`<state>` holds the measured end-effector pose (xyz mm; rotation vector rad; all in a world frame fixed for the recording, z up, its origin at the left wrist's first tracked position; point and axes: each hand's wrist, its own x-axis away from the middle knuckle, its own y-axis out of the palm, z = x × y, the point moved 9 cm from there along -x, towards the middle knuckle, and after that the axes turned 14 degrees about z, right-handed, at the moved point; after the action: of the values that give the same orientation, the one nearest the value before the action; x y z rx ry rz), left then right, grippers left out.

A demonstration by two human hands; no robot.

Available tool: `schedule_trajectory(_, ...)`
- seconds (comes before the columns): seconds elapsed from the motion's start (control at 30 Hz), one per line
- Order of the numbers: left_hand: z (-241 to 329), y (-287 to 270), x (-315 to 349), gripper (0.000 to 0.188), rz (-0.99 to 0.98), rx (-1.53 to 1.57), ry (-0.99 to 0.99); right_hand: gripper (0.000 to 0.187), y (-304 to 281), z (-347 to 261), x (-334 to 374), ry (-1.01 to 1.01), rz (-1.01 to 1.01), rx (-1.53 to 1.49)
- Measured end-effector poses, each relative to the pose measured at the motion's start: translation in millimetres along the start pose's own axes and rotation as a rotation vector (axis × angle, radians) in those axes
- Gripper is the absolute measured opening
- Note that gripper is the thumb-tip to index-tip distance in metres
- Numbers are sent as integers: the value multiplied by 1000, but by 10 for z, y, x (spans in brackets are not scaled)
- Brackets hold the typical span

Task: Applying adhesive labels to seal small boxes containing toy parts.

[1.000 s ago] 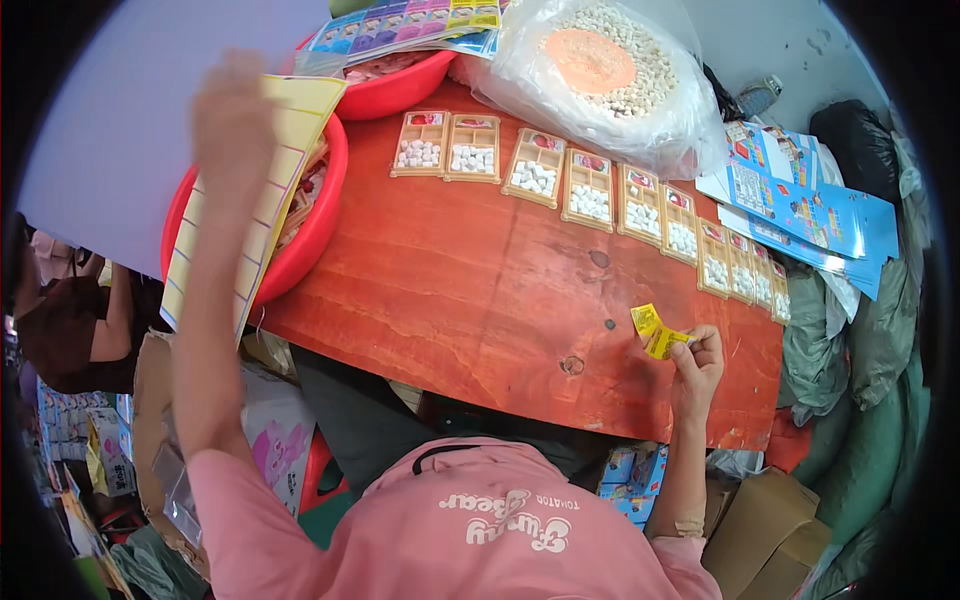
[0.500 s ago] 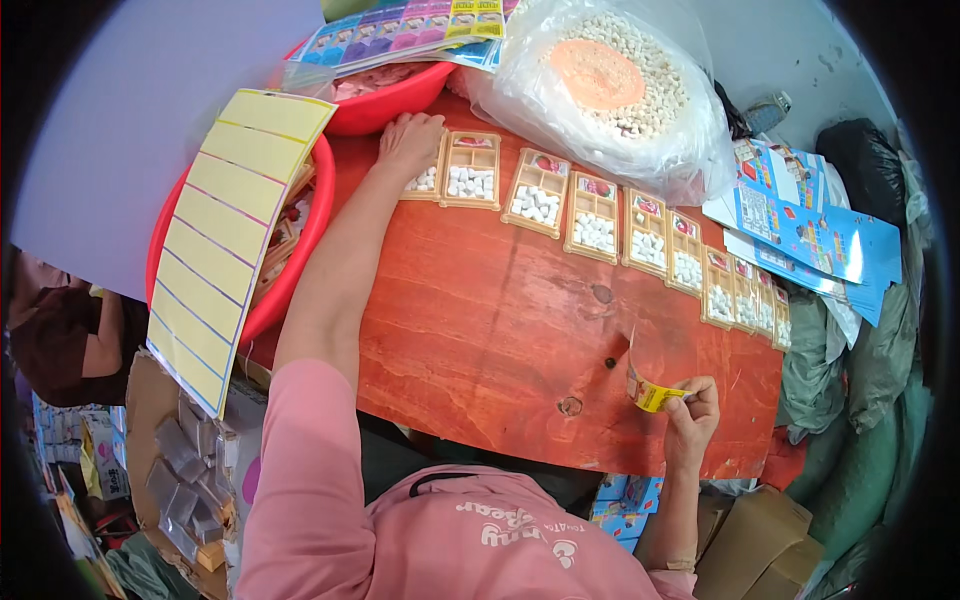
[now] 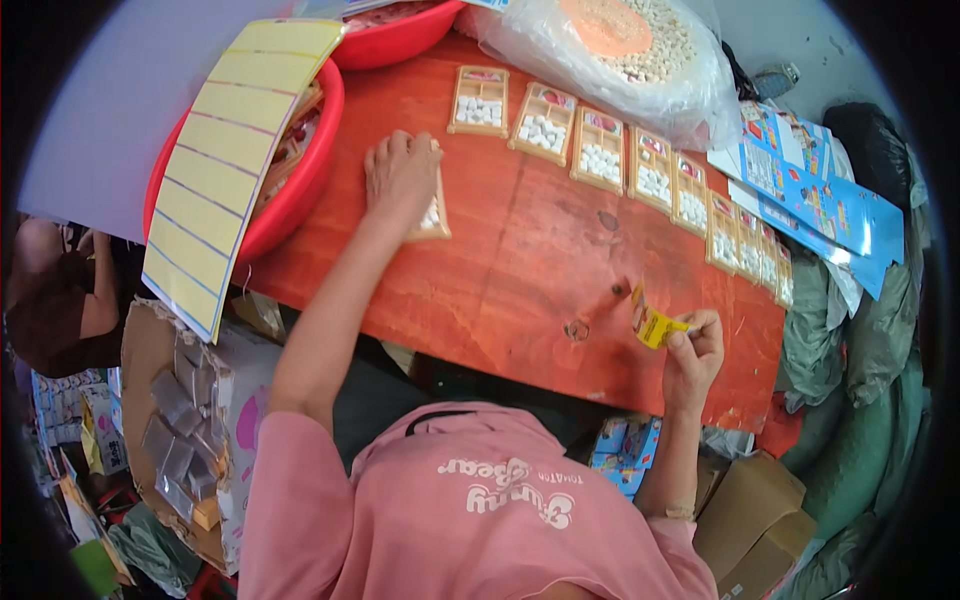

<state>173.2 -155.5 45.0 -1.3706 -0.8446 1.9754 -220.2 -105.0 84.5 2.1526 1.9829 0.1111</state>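
My left hand (image 3: 403, 178) is closed over a small tan tray (image 3: 432, 222) on the red tabletop, covering most of it; a few white pieces show at its lower side. Thumb and fingers of my right hand (image 3: 694, 347) pinch a curled yellow printed label (image 3: 652, 328) just above the table's right part. Beyond both hands, several similar divided trays stand in a slanting row, among them one at the near end of the left hand (image 3: 478, 101) and another tray (image 3: 600, 150). White chunks fill their larger compartments, and small red pictures mark the upper ones.
A clear plastic bag (image 3: 718, 95) of white chunks with an orange scoop-like disc lies behind the row. A red basin (image 3: 330, 150) with a yellow label sheet (image 3: 225, 150) stands at left. Blue printed cards (image 3: 800, 205) lie at right; a carton (image 3: 135, 400) sits lower left.
My left hand has drawn the end tray out of the row, toward me. The right hand has risen slightly in view with the label. The view has shifted.
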Motion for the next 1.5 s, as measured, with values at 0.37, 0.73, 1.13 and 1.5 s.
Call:
schedule_trajectory(0.37, 934, -558, 1106, 34, -46, 129, -153, 44, 1363, -558, 931, 254, -1052, -325)
schedule_trajectory(0.73, 637, -1050, 1334, 91, -424, 1571, -664, 38, 1455, -55, 666, 284, -551, -197)
schedule_trajectory(1.13, 171, -782, 1365, 26, -313, 1179, -851, 26, 1280, 662, 288, 326, -87, 146)
schedule_trajectory(1.5, 73, -683, 1339, 25, -259, 1014, -825, 28, 1297, 756, 127, 132, -105, 432)
